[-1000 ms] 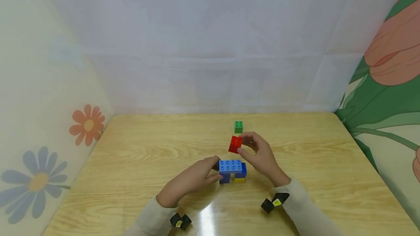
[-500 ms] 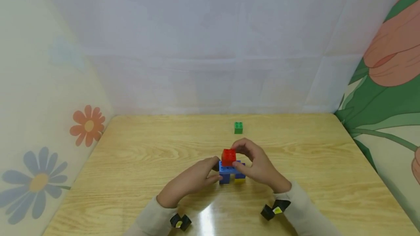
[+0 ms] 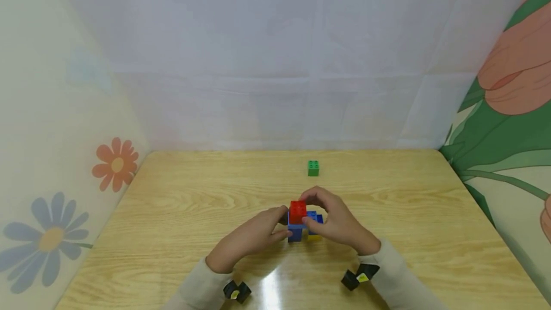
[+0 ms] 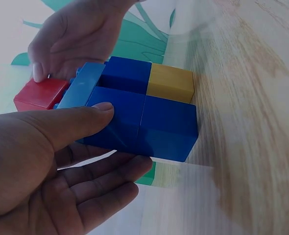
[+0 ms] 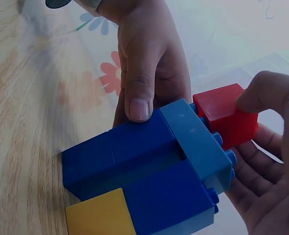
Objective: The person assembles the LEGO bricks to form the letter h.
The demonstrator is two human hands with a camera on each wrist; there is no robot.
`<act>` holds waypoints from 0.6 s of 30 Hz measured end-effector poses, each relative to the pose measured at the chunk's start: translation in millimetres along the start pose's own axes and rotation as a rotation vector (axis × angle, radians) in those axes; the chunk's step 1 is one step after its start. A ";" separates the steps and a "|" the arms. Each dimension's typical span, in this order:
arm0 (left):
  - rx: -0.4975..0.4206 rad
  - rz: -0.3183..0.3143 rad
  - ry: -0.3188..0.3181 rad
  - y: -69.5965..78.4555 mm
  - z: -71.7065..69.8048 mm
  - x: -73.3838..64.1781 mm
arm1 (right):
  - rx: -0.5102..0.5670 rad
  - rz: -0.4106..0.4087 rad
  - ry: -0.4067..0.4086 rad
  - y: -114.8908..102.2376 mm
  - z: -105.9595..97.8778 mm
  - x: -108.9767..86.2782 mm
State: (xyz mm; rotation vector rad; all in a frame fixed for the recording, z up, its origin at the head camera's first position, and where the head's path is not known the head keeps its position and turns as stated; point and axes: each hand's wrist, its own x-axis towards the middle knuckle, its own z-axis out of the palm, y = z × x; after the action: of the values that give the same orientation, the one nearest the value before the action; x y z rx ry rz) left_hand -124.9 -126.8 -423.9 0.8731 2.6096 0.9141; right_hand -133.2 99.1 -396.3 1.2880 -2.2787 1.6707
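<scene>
In the head view my left hand point(image 3: 254, 236) holds the left side of a small brick structure, thumb in front and fingers behind. Two stacked dark blue bricks point(image 5: 110, 144) form its left column. The right column is a dark blue brick point(image 5: 166, 196) over a yellow brick point(image 5: 100, 213). A lighter blue long brick point(image 5: 196, 139) bridges both columns. My right hand point(image 3: 342, 219) pinches a red brick point(image 3: 298, 211) at the left end of that long brick's studded top. In the right wrist view, some studs show between the red and long bricks.
A green brick point(image 3: 313, 168) stands farther back on the wooden table point(image 3: 206, 176). A white sheet point(image 3: 258, 61) hangs behind the table. Flower-patterned walls flank it, and black wrist straps point(image 3: 361, 274) sit on both sleeves.
My right hand has brought the red brick leftward and down from above the structure onto the long blue brick's left end. The left hand has kept its hold in place.
</scene>
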 end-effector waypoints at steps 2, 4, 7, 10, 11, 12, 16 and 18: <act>0.003 0.002 0.000 0.3 0.0 0.2 | -0.010 -0.004 0.001 3.7 0.6 -1.1; 0.008 0.001 0.001 0.8 -0.1 0.4 | -0.021 -0.003 0.004 11.0 1.8 -2.6; 0.010 -0.010 0.000 1.4 -0.4 0.4 | -0.050 -0.004 0.000 23.2 3.2 -5.3; 0.007 -0.019 -0.001 1.7 -0.6 0.5 | -0.080 0.000 -0.010 30.5 3.4 -6.6; 0.008 -0.020 0.000 1.8 -0.6 0.4 | -0.093 -0.006 -0.016 31.4 3.0 -6.6; 0.008 -0.021 0.000 1.9 -0.7 0.3 | -0.102 -0.007 -0.021 31.7 2.7 -6.5; 0.008 -0.016 0.001 1.9 -0.9 0.1 | -0.142 -0.021 -0.038 31.0 1.4 -6.1; 0.008 -0.012 0.003 1.6 -0.8 0.1 | -0.154 -0.026 -0.043 30.2 1.1 -5.8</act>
State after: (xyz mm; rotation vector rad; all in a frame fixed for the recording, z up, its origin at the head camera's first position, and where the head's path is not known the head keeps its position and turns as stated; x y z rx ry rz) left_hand -124.6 -126.1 -422.2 0.8582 2.6197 0.9027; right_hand -147.9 103.9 -422.9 1.3261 -2.3505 1.4412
